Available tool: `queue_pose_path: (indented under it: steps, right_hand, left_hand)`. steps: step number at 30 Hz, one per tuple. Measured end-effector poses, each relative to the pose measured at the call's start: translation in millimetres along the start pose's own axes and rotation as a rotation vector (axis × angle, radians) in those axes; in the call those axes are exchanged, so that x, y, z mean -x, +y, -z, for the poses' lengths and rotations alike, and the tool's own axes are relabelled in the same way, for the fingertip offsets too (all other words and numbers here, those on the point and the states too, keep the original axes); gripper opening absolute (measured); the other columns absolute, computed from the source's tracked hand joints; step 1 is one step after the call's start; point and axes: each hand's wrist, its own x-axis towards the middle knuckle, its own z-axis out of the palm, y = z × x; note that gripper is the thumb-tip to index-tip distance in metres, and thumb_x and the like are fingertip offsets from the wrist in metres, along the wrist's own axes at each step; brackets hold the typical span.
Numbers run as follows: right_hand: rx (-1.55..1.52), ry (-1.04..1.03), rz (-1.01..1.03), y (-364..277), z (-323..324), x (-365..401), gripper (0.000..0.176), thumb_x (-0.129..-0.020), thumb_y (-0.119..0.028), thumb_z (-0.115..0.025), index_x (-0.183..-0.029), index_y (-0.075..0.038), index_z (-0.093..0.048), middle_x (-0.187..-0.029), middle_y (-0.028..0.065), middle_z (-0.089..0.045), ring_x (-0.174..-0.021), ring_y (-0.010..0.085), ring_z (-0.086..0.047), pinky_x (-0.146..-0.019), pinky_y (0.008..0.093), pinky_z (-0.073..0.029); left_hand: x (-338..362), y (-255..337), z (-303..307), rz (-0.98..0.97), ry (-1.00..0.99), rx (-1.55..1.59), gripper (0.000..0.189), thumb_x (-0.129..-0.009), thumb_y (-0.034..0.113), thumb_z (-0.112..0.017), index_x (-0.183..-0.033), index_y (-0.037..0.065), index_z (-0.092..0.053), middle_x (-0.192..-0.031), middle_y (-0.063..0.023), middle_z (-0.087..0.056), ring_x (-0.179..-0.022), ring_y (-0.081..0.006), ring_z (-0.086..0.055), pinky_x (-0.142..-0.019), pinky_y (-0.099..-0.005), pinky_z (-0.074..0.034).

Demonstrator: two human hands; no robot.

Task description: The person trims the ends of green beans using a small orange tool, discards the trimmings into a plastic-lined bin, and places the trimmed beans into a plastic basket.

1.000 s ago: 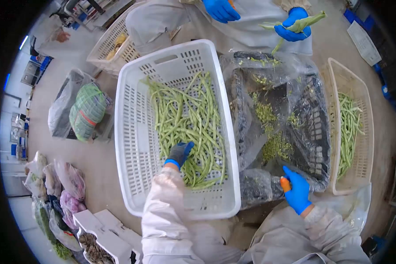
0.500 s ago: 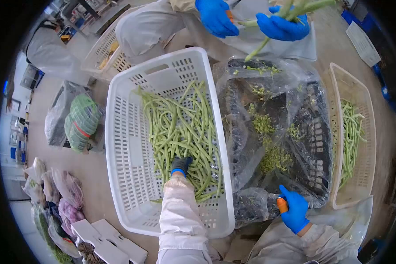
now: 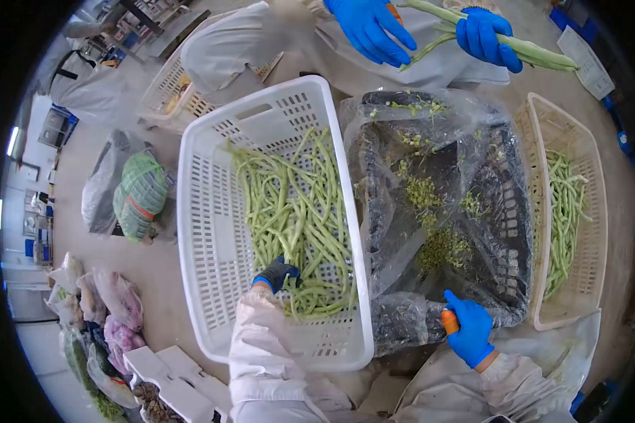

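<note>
the fingers of the left hand (image 3: 276,273), in a dark glove, are partly curled against the near left side of the heap of green beans (image 3: 300,218); i cannot tell whether they grip any pods or only rest on them. a half second ago this hand sits deeper in the heap, its fingertips buried; now it lies at the edge and more of the glove shows. for the work in hand, this seems to mean a shift to looser pods, with none lifted clear so far.

the right hand (image 3: 470,331), in a blue glove, has one finger stretched forward beside an orange piece (image 3: 450,322) at its thumb side; its lower fingers are hidden, so i cannot tell what they hold. it hardly changes place, at the near rim of the plastic-lined black crate (image 3: 518,211), where green scraps (image 3: 437,250) lie.

the heap stays inside the white basket (image 3: 360,275). to the right, a beige crate (image 3: 594,268) holds more beans (image 3: 563,211).

across from these, a co-worker's left hand (image 3: 488,39) grips long pods (image 3: 543,55), now lying more level, while the co-worker's right hand (image 3: 374,32) reaches beside them, fingers extended.
</note>
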Motion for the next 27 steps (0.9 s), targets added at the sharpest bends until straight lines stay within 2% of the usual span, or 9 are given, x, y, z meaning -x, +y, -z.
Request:
queue_pose_path:
  steps: [4, 5, 6, 9, 12, 14, 16, 25, 27]
  right_hand:
    - [-0.016, 0.03, 0.005, 3, -3, 1, 0.037, -0.082, -0.021, -0.061, -0.116, -0.009, -0.058, -0.08, 0.0066, -0.062, -0.069, 0.027, -0.057, -0.061, 0.0403, -0.044]
    - [0.004, 0.044, 0.017, 5, -4, 1, 0.036, -0.082, -0.022, -0.06, -0.115, -0.009, -0.058, -0.079, 0.0068, -0.061, -0.069, 0.0271, -0.057, -0.061, 0.0406, -0.044]
    - [0.025, 0.054, 0.027, 7, -6, 3, 0.035, -0.083, -0.023, -0.059, -0.115, -0.009, -0.058, -0.079, 0.0071, -0.061, -0.07, 0.0273, -0.057, -0.061, 0.0409, -0.044]
    - [0.004, 0.094, 0.033, 10, -8, 6, 0.034, -0.084, -0.026, -0.058, -0.113, -0.009, -0.06, -0.079, 0.0082, -0.061, -0.07, 0.0283, -0.057, -0.062, 0.0413, -0.044]
    - [-0.043, 0.097, 0.005, 16, -8, 8, 0.033, -0.084, -0.027, -0.058, -0.111, -0.009, -0.061, -0.086, 0.0101, -0.063, -0.075, 0.0302, -0.059, -0.065, 0.0417, -0.046]
    - [-0.12, 0.057, -0.025, 22, -13, 12, 0.036, -0.083, -0.026, -0.059, -0.114, -0.008, -0.059, -0.093, 0.013, -0.064, -0.084, 0.0316, -0.06, -0.073, 0.0412, -0.048]
    - [-0.309, 0.083, -0.076, 22, -11, 13, 0.037, -0.083, -0.025, -0.059, -0.116, -0.008, -0.058, -0.098, 0.0146, -0.063, -0.088, 0.032, -0.06, -0.077, 0.0409, -0.048]
    - [-0.86, 0.132, 0.149, -68, 110, 36, 0.038, -0.086, -0.016, -0.058, -0.124, -0.009, -0.053, -0.108, 0.0161, -0.059, -0.096, 0.0291, -0.059, -0.081, 0.0354, -0.048]
    - [-0.923, 0.132, 0.329, -92, 142, 44, 0.039, -0.089, -0.012, -0.057, -0.128, -0.008, -0.05, -0.11, 0.0115, -0.059, -0.095, 0.0153, -0.056, -0.082, 0.0287, -0.045]
  left_hand:
    - [89, 75, 14, 0.064, -0.144, -0.494, 0.056, -0.072, 0.017, -0.069, -0.118, -0.006, -0.049, -0.083, -0.0156, -0.065, -0.084, -0.0198, -0.061, -0.067, -0.0356, -0.05]
    - [93, 62, 22, 0.049, -0.125, -0.575, 0.054, -0.072, 0.019, -0.068, -0.117, -0.003, -0.049, -0.088, -0.0163, -0.066, -0.089, -0.0251, -0.062, -0.073, -0.0397, -0.049]
    - [113, 65, 26, -0.302, -0.069, -1.048, 0.051, -0.072, 0.02, -0.067, -0.117, 0.001, -0.05, -0.095, -0.0172, -0.065, -0.09, -0.0297, -0.063, -0.077, -0.0427, -0.048]
    - [170, 99, 32, -0.215, 0.157, -1.226, 0.051, -0.073, 0.021, -0.067, -0.118, 0.005, -0.05, -0.103, -0.0207, -0.062, -0.094, -0.035, -0.061, -0.078, -0.044, -0.048]
    - [186, 104, 50, -0.419, 0.245, -1.005, 0.05, -0.077, 0.019, -0.066, -0.122, 0.005, -0.049, -0.1, -0.0174, -0.064, -0.089, -0.031, -0.063, -0.078, -0.041, -0.05]
    - [216, 125, 43, -0.29, 0.11, 0.137, 0.043, -0.083, 0.017, -0.062, -0.122, 0.004, -0.048, -0.097, -0.0126, -0.063, -0.084, -0.0245, -0.063, -0.076, -0.0371, -0.051]
    - [246, 152, 29, -0.433, 0.016, 0.477, 0.046, -0.083, 0.012, -0.063, -0.124, 0.003, -0.045, -0.097, -0.0092, -0.06, -0.081, -0.0207, -0.061, -0.079, -0.0366, -0.052]
    - [371, 231, -114, -0.709, -0.457, 0.683, 0.058, -0.083, 0.015, -0.063, -0.133, 0.001, -0.036, -0.095, -0.0064, -0.059, -0.081, -0.0182, -0.061, -0.081, -0.0352, -0.05]
    - [398, 236, -152, -0.733, -0.488, 0.578, 0.06, -0.083, 0.015, -0.063, -0.134, 0.001, -0.035, -0.095, -0.0078, -0.06, -0.08, -0.0185, -0.06, -0.075, -0.0326, -0.05]
